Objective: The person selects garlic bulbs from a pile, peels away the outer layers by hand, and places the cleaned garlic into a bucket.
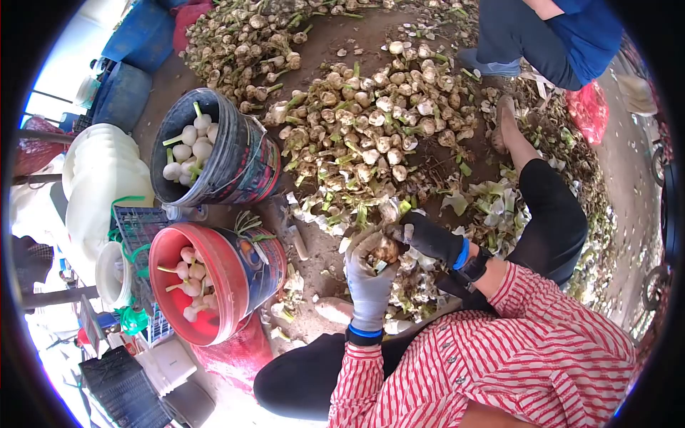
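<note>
My left hand [368, 278], in a pale grey glove, is wrapped round a brownish garlic bulb [386, 251]. From the other side my right hand [430, 237], in a black glove, presses its closed fingers against the same bulb. Whether those fingers also hold a small tool is hidden. Just beyond both hands spreads a heap of untrimmed garlic [385, 114] with dirty skins and cut green stems. Loose peeled skins [492, 203] lie beside my right forearm.
To the left, a dark bucket [235, 153] and a red-lined bucket [235, 285] hold cleaned white garlic bulbs. A red mesh sack [239, 349] lies below them. Another person's leg [514, 36] is at the upper right, near a red bag [589, 114]. Blue barrels [123, 96] stand far left.
</note>
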`<action>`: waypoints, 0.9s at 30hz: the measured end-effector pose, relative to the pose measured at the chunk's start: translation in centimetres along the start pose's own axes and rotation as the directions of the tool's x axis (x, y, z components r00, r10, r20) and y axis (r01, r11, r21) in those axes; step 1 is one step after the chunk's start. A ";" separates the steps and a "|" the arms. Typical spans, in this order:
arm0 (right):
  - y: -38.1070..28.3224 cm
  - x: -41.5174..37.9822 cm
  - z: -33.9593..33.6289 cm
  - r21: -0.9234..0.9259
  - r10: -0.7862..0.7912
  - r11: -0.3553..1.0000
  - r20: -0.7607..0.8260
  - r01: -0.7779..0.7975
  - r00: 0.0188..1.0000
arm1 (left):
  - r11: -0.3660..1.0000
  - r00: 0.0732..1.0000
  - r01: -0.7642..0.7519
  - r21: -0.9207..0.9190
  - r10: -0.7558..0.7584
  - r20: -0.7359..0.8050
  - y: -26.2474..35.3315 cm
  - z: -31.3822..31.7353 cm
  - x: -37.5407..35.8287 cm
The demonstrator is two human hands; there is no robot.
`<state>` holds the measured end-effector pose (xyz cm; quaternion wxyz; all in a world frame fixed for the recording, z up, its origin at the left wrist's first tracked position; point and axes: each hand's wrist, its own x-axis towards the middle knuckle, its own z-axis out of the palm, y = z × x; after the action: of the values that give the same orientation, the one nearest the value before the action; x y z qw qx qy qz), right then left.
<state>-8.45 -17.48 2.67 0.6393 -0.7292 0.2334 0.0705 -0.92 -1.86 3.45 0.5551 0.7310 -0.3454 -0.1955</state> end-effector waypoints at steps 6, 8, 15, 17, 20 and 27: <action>2.4 -1.0 0.6 0.453 -0.327 0.827 -0.098 0.334 0.940 | 0.687 0.947 0.293 -0.665 -0.307 0.099 1.0 -0.2 -0.3; 2.4 -1.0 0.7 0.780 -0.101 0.615 -0.062 0.111 0.993 | 0.583 0.925 0.342 -0.737 -0.345 0.157 1.4 -0.3 0.0; 2.2 0.7 0.6 0.178 -0.215 0.958 -0.068 0.224 0.974 | 0.634 0.945 0.298 -0.714 -0.299 0.128 0.0 0.4 0.0; 2.0 0.5 0.1 0.243 -0.098 0.966 0.056 0.082 0.994 | 0.605 0.948 0.285 -0.743 -0.290 0.128 0.1 0.3 0.0; 2.9 0.1 0.1 0.315 -0.230 0.923 -0.009 0.221 0.973 | 0.465 0.914 0.359 -0.809 -0.352 0.204 0.6 -0.3 0.3; 2.5 -0.3 0.7 -0.110 -0.356 0.933 -0.164 0.341 0.920 | 0.028 0.841 0.423 -0.906 -0.384 0.381 -1.4 -0.7 -0.5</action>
<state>-9.66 -16.88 0.38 0.5883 -0.7872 0.1542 -0.1021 -0.40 -0.83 2.31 0.8037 0.2640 0.0744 -0.5280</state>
